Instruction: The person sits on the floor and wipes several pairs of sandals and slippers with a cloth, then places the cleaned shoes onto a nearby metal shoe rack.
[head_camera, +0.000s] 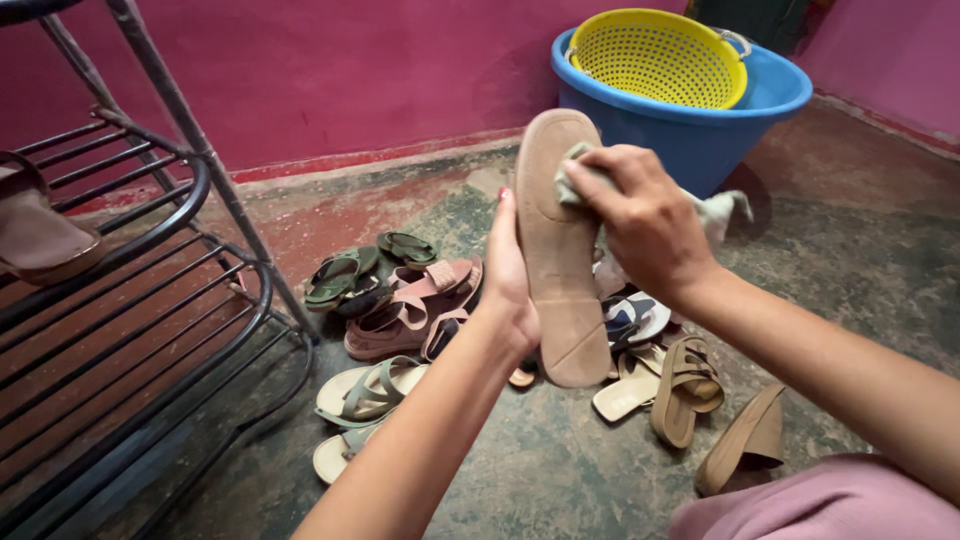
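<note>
Shoe rack (150, 300): far left, dark metal bars, one brown shoe (40, 235) resting on an upper shelf.
Floor pile, left part: green sandals (345, 275), pink strapped sandals (410, 310), pale sage sandals (365, 390), lying loose on the floor (560, 470).
Left hand (508, 280): gripping the left edge of the tan sandal (560, 250), thumb up along the rim, fingers wrapped behind and out of view.
Tan sandal: held up mid-scene, sole facing the camera, long axis near upright, toe end far and high, heel end near and low.
Right hand (645, 220): on the sole's upper right, fingers bunched together pinching a grey-green cloth (590, 185) against it; loose cloth tail trailing right.
Key relation: sole directly under the right fingertips, most of its length running down and nearward from them; right hand on the toe half, left hand at mid-length.
Floor pile, right part: tan wedge sandals (690, 385) and a white sandal (635, 315).
Far right: blue tub (700, 130) holding a yellow colander (655, 55).
</note>
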